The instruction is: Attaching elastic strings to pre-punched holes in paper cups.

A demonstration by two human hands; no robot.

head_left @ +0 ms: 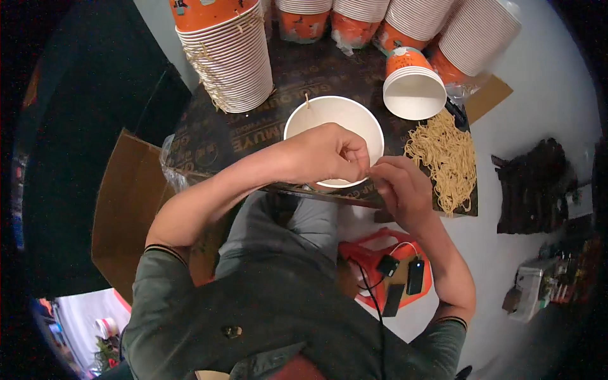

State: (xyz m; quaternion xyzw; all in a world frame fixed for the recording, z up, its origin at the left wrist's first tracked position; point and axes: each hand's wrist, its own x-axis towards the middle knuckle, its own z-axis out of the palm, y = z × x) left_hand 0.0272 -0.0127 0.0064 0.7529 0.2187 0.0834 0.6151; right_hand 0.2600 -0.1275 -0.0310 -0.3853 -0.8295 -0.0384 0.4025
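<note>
A white paper tub (334, 109) stands mouth up near the front edge of the dark, printed tabletop (297, 69). My left hand (329, 152) reaches across its mouth, fingers curled and fingertips pinched. From the right, my right hand (405, 189) meets it at the tub's near right rim, its fingers also pinched. Whatever lies between the fingertips is too small to make out. A short tan strand (307, 100) hangs over the far rim of the tub. Close to my right hand lies a tangled heap of thin tan strands (443, 161).
A tall stack of nested orange-and-white tubs (228, 66), strands clinging to it, stands at the left. More stacks (415, 19) line the back. A short stack (415, 95) lies tipped toward me. Below the table are an open cardboard box (123, 202) and a red stool (361, 250) holding electronics.
</note>
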